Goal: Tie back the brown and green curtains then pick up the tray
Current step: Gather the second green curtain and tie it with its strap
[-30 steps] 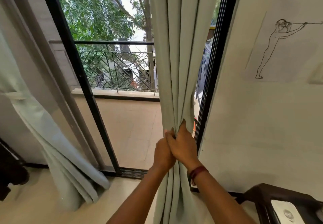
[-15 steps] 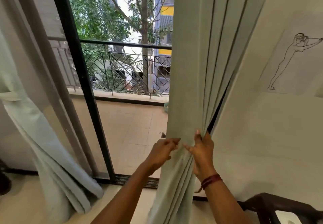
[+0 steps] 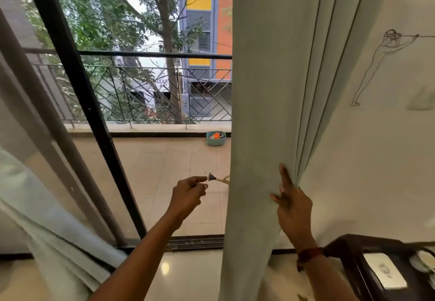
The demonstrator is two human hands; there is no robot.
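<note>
Through the head camera, the pale green pleated fabric curtain (image 3: 270, 112) hangs straight down the middle, not yet tied; the right hand (image 3: 292, 204) lies flat against its folds with fingers straight and spread, pressing but not clasping; the left hand (image 3: 188, 193) is held clear of the cloth with fingers curled and thumb meeting forefinger, and I cannot tell whether it pinches the small dark cone-tipped object (image 3: 213, 177) at its fingertips or whether that object lies on the balcony floor beyond; a second pale green curtain (image 3: 35, 206) slants along the left edge, its tie out of sight; the dark brown raised-rim tray (image 3: 341, 245) sits at the lower right, just beside the right forearm, well apart from both hands. The main risk, as I judge it, is that the pleats slide from under a flat palm, so that the bundle spreads and a tie would catch only part of it; a hard sideways pull could strain the fittings above, which are hidden; a swinging hem or elbow could upset what lies in the tray. As for writing, a pale sign (image 3: 155, 83) behind the black metal railing (image 3: 150, 53) seems to end in "AKAN", the rest blurred; the line drawing of a figure (image 3: 381, 65) on the wall carries no words; the white card (image 3: 383, 270) in the tray bears an unreadable mark.
</note>
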